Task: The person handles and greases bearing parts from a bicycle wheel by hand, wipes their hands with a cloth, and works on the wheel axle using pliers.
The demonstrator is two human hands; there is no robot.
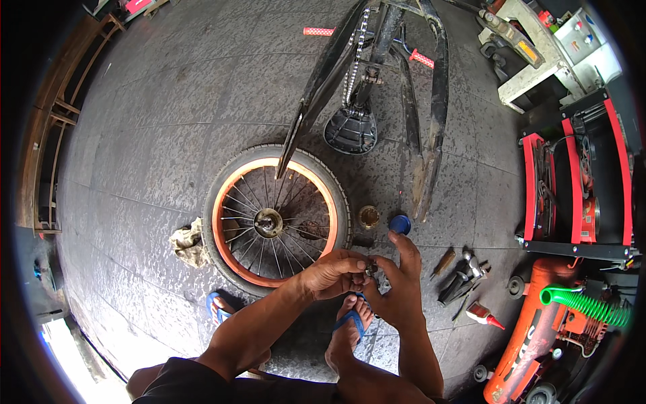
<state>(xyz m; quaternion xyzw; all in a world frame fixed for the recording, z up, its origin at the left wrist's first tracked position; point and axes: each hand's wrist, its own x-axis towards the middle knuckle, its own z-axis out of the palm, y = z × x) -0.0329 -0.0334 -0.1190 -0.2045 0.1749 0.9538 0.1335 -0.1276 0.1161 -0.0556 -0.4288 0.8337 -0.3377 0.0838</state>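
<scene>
My left hand has its fingers closed on a small dark metal part. My right hand pinches the same part with thumb and a finger, its index finger raised. Below and left lies a bicycle wheel with an orange rim, flat on the floor, its axle pointing up. Beyond my hands stand an open tub of brownish grease and a blue lid, partly behind my raised finger.
An upturned black bicycle frame stands ahead; a rag lies left. Tools and a glue bottle lie right, beside a red tool cart and orange compressor. A wooden bench lines the left.
</scene>
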